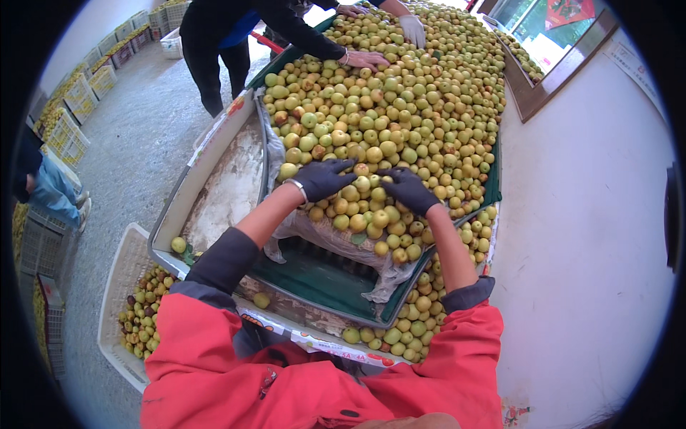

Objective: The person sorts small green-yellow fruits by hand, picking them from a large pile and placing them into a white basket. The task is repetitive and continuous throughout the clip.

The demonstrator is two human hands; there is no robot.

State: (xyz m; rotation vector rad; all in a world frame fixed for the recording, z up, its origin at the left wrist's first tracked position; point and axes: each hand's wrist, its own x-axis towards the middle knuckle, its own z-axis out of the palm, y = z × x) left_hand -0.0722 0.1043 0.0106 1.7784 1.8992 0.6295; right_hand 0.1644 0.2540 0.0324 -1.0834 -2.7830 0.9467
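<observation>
A large heap of small round yellow-green fruits (386,123), some blushed brown, covers the sorting table before me. My left hand (324,179), in a dark glove, rests on the near part of the heap with its fingers spread. Across from it, my right hand (410,190), gloved alike, lies over the fruits with fingers apart and fingertips among them. A loose group of fruits (362,206) sits between and below both hands. Under this group, clear plastic film (321,236) hangs over the edge above a green-lined opening (316,279).
A white crate (115,316) with darker, mixed fruits stands at lower left. More fruits (418,322) fill the tray's right channel. Co-workers' hands (367,60) and a white-gloved hand (412,29) touch the far heap. Another person (53,187) stands left, near crates (67,139). A white wall (579,241) bounds the right.
</observation>
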